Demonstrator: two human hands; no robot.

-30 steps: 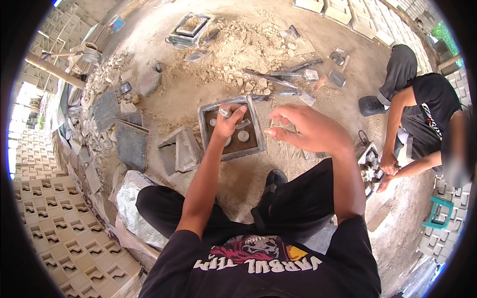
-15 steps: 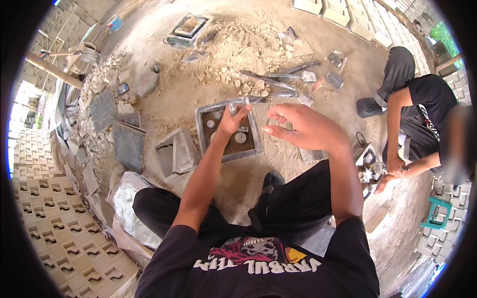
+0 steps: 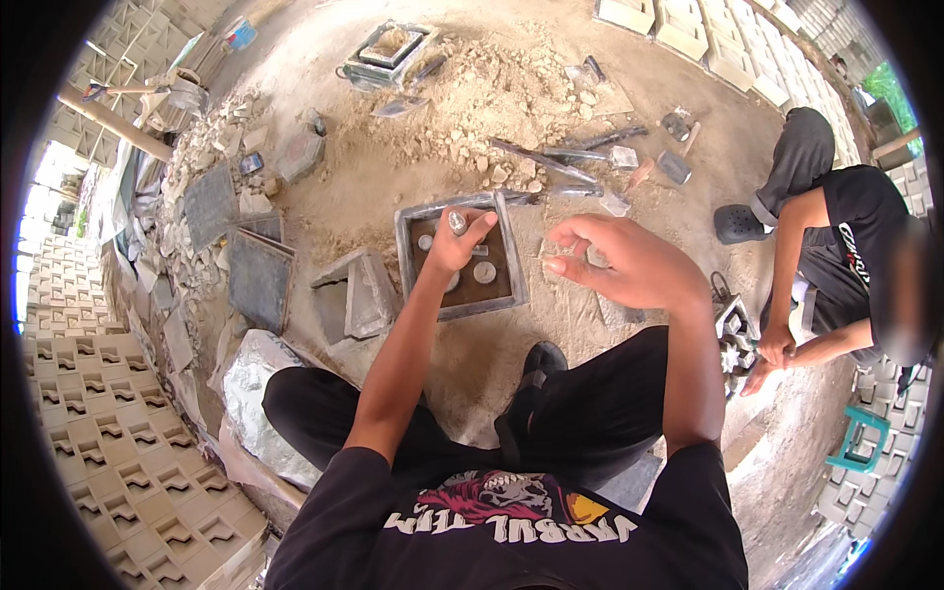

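Observation:
My left hand (image 3: 458, 244) is closed around a short grey metal rod-shaped tool (image 3: 457, 224), its rounded end showing above the fist. Below that hand lies a square grey mould frame (image 3: 515, 258) with a brown bed inside. Several pale round pieces, such as one disc (image 3: 485, 271), sit in the bed; my hand and forearm hide part of them. To the right of the frame my right hand (image 3: 634, 264) hovers over the ground, thumb and fingers apart, with nothing visibly held.
Hollow concrete block (image 3: 372, 295) stands left of the frame. Beyond lie a heap of sandy rubble (image 3: 492, 93), metal bars (image 3: 541, 157), a trowel (image 3: 398, 106) and another mould (image 3: 388, 49). Dark plates (image 3: 261, 280) lean at left. At right a co-worker (image 3: 855, 216) crouches over a metal mould (image 3: 736, 329).
The whole view has shifted slightly, so the ground and frame sit further right. My left hand and the tool's end have tilted a little over the frame; my right hand keeps its open pose.

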